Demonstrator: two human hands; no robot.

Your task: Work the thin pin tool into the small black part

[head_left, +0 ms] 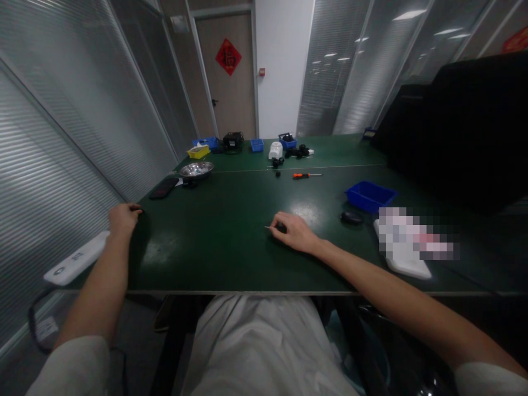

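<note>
My right hand (293, 232) rests over the middle of the green table (214, 247), fingers closed round a small black part (281, 227). A thin light-coloured pin or shaft sticks out from these fingers to the left; the grip hides most of the piece. At the table's left edge, my left hand (125, 217) has its fingers pinched together. Something small and dark shows at those fingertips, too little of it to name. Just below that wrist lies a long white power strip or similar device (78, 258).
A blue tray (371, 197), a black computer mouse (351, 218) and a white object (412, 268) lie right. Farther back are an orange screwdriver (302, 175), a metal bowl (197, 170), a dark phone-like slab (164, 188), a yellow tray (198, 153) and black parts (297, 152).
</note>
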